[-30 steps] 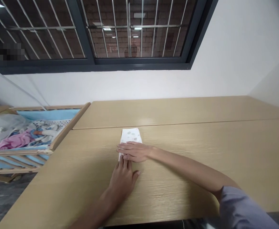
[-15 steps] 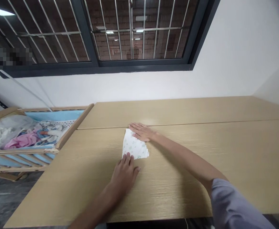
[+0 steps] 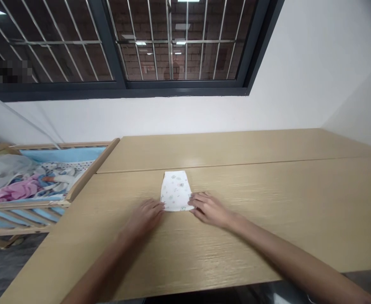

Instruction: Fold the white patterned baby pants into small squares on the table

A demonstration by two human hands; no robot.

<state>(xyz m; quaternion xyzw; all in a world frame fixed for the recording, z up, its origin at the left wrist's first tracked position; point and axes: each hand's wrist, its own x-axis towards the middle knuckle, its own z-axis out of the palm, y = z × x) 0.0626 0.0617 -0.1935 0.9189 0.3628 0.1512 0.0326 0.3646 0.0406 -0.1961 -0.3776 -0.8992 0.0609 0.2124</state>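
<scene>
A small white cloth [image 3: 175,190] with a faint printed pattern lies flat on the wooden tabletop, narrower at its far edge than at its near one. My left hand [image 3: 147,215] is at its near left corner, fingertips closed on the edge and slightly smeared by motion. At the near right corner, my right hand [image 3: 208,208] has its fingers bent and closed over the cloth's edge. Both hands rest low against the table.
The pale wooden table [image 3: 268,219] has a seam running along its far part. On the left stands a wooden crib [image 3: 92,177] with blue lining, holding pink and white fabrics [image 3: 17,188]. A white wall [image 3: 160,118] and a barred window [image 3: 179,55] rise behind.
The cloth has turned so its straight edge faces me. My right hand has come from its far edge to the near right corner; my left has shifted left to the near left corner.
</scene>
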